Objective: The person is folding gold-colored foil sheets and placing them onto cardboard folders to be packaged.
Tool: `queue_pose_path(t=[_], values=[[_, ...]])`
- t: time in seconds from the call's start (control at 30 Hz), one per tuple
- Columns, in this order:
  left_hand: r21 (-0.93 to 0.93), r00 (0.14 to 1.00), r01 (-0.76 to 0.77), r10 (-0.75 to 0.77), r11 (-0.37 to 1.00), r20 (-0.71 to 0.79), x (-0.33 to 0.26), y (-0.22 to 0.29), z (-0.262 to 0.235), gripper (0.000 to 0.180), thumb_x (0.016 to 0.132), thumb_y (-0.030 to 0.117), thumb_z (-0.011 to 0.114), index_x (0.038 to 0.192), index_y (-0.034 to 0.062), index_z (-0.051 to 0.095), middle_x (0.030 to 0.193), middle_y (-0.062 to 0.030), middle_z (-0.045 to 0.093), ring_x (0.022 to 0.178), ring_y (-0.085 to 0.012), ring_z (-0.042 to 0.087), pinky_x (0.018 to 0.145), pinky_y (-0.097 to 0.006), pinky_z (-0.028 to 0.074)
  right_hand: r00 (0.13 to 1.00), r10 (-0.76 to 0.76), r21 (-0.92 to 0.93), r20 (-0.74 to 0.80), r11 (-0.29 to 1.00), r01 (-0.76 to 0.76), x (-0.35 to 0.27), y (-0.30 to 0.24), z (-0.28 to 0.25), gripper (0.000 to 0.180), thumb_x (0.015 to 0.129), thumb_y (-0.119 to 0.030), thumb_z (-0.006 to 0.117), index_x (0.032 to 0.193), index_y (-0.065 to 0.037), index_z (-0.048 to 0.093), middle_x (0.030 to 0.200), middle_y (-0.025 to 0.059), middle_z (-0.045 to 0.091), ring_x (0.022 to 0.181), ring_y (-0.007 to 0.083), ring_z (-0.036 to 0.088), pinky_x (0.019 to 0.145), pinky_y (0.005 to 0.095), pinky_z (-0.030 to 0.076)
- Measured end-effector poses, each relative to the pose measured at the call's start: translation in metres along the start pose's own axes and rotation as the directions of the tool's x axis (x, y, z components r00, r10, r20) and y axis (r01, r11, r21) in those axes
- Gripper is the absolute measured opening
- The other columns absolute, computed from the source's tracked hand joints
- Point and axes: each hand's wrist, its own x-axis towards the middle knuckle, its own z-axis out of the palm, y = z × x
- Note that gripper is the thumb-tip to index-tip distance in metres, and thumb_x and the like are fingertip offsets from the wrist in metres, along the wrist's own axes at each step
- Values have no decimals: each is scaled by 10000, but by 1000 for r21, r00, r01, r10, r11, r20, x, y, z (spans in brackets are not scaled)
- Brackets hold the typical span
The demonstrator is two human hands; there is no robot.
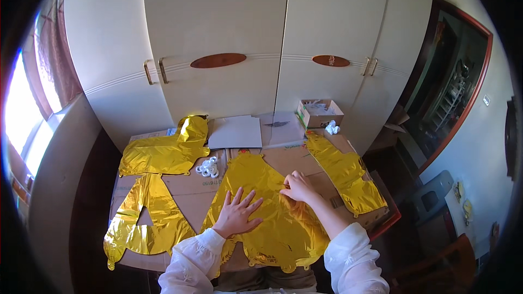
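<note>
In front of me lies a flat, uninflated gold foil balloon, its lower end near the table's front edge. My left hand rests on it, palm down with the fingers spread. Along its right edge, my right hand is closed, thumb and fingers pinching the foil; the exact grip is partly hidden. To the left is an A-shaped gold foil balloon, with another gold foil balloon behind it. A further gold foil balloon lies at the right side.
Cardboard covers the table. White ribbon rolls sit left of the middle balloon. Farther back are a grey-white flat board, an open small box and a white bundle. A wardrobe stands behind.
</note>
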Motion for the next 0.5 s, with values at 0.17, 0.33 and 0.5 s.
queue_pose_path(t=[0.17,0.33,0.5], values=[[0,1000,2,-2,1000,4,2,1,2,679,892,619,494,1471,270,424,1534,-97,385,1428,-422,282,1115,-667,199,994,36,82,105,996,-45,8,8,-2,460,796,-403,759,1058,-63,593,1048,148,638,1048,320,597,905,407,478],[4,1000,12,-12,1000,12,2,0,1,686,894,638,473,1473,273,420,1537,-94,382,1433,-423,272,1121,-665,187,971,134,265,198,946,-185,-4,9,-13,502,794,-429,762,1005,0,606,998,178,681,911,298,664,771,382,516],[-4,999,24,-24,1000,21,0,-2,2,690,892,647,468,1474,280,419,1537,-88,384,1437,-432,257,1125,-665,178,948,68,492,311,842,-221,-22,-1,-38,393,890,-357,694,1052,-22,569,1002,112,602,867,172,571,762,321,483]])
